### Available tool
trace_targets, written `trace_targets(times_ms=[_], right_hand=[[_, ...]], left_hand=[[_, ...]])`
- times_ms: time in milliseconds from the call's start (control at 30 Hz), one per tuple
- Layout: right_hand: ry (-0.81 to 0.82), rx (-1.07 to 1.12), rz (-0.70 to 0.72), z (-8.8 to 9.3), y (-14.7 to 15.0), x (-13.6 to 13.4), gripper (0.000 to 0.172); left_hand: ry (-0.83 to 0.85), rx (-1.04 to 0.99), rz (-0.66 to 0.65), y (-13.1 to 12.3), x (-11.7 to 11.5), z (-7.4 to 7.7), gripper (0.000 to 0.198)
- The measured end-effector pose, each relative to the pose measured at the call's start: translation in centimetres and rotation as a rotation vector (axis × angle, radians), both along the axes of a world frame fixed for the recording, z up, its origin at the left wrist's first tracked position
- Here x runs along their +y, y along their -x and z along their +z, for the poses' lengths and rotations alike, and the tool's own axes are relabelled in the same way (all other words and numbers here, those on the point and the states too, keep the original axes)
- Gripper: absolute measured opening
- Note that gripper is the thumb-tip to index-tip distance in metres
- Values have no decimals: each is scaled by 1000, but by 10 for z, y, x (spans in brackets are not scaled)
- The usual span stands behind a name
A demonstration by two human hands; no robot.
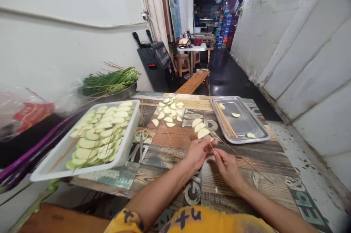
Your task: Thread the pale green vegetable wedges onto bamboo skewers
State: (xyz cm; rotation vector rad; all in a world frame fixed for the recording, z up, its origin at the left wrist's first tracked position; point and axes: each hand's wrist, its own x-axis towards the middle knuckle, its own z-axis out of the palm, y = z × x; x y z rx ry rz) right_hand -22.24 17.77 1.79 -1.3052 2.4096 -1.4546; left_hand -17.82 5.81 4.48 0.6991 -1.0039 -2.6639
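Over the middle of the table, my left hand (197, 153) is closed around the lower end of a row of pale, green-edged vegetable slices (203, 133) on a skewer. My right hand (226, 165) pinches the thin bamboo skewer (211, 145) just below the slices. Most of that skewer is hidden by the slices and fingers. Beyond my hands lies a loose group of cut slices (168, 110). To the right, a metal tray (249, 123) holds a bundle of bamboo skewers (225, 120) and a few slices.
A white plastic tray (131, 130) full of skewered slices stands on the left, with scissors (141, 141) beside it. Behind it, a metal bowl (128, 91) holds green stalks (112, 79). Long purple eggplants (35, 154) lie at far left. A loose skewer (249, 163) crosses the table's right side.
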Motion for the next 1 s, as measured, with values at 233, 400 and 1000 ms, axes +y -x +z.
trace_targets(times_ms=[233, 400, 1000], right_hand=[[-31, -73, 4, 0, 1, 1, 32], [-30, -192, -37, -3, 5, 1, 38], [-164, -12, 45, 3, -7, 1, 24]], left_hand=[[-243, 48, -50, 5, -14, -5, 21], [-134, 81, -16, 3, -11, -4, 25], [262, -113, 54, 4, -38, -1, 20]])
